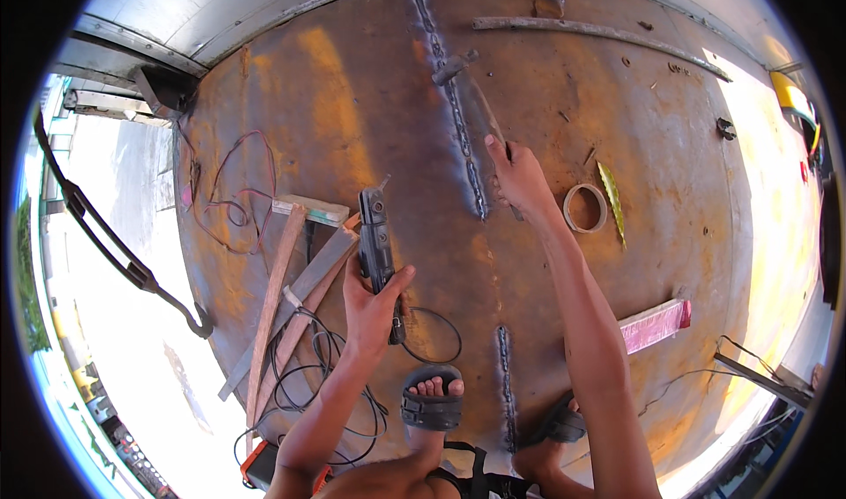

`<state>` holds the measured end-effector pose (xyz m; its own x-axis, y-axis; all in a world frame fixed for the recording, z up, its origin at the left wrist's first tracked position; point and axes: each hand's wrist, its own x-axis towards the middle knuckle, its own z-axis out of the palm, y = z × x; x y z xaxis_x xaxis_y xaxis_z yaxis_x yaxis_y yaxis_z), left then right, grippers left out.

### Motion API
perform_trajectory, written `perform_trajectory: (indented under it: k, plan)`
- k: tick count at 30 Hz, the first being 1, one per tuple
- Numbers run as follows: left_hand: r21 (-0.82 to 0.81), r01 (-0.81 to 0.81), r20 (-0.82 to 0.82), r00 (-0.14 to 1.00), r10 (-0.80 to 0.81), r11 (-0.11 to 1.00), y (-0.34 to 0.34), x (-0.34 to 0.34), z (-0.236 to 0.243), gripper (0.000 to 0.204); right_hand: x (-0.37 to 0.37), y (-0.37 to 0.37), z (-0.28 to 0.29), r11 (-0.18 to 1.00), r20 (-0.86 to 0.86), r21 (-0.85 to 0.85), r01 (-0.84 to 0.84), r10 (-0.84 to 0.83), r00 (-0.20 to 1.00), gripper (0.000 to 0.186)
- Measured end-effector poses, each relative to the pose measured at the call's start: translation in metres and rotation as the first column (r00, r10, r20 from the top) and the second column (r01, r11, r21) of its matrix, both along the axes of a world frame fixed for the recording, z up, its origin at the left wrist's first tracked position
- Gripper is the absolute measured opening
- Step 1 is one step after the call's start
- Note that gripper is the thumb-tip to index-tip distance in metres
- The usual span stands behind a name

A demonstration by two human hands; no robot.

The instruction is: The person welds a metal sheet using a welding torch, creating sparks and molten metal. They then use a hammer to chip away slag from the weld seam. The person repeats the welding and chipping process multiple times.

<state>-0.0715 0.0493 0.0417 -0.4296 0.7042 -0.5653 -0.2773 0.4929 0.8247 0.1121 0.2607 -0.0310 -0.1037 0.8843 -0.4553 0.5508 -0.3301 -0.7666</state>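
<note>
My left hand (368,301) is closed around a black welding electrode holder (376,239). A short thin rod sticks out of the holder's upper end. My right hand (522,180) grips the wooden handle of a hammer (486,107). The dark hammer head (455,67) is over a rough weld bead (456,116) that runs along a rusty steel plate (335,147); I cannot tell whether they touch. Nearer to me, a second stretch of weld bead (505,371) lies between my sandalled feet.
Wooden strips (280,296) and tangled black cable (308,358) lie left, by an orange-and-black machine (262,465). Reddish wire (264,182) curls beyond. A tape ring (585,208), leaf (610,201) and pink box (654,325) lie right. A metal bar (599,32) lies far off.
</note>
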Motion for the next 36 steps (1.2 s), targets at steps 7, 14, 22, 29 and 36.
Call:
perform_trajectory:
  k: [7, 14, 22, 29, 36]
  plan:
    - [-0.008, -0.019, 0.006, 1.0, 0.019, 1.0, 0.002, 0.0, 0.0, 0.039, -0.012, -0.027, -0.012, 0.953, 0.067, 0.286, 0.103, -0.127, 0.99, 0.057]
    - [-0.004, -0.004, -0.018, 1.0, 0.004, 1.0, 0.001, 0.002, 0.001, 0.038, 0.008, -0.026, 0.001, 0.977, -0.151, 0.099, 0.189, -0.173, 0.973, 0.058]
    - [0.011, 0.005, -0.033, 0.999, -0.005, 1.0, -0.005, -0.001, -0.002, 0.04, 0.009, -0.018, 0.014, 0.999, -0.151, 0.0, 0.053, -0.052, 0.987, 0.058]
    - [-0.022, -0.034, -0.043, 0.999, 0.033, 0.999, -0.004, 0.0, -0.002, 0.04, 0.013, -0.018, -0.004, 0.994, 0.114, 0.103, -0.047, 0.035, 0.993, 0.061]
    - [0.004, -0.004, -0.027, 1.0, 0.004, 1.0, 0.001, 0.007, -0.007, 0.041, 0.015, -0.023, -0.027, 0.995, -0.088, 0.056, 0.081, -0.076, 0.993, 0.063]
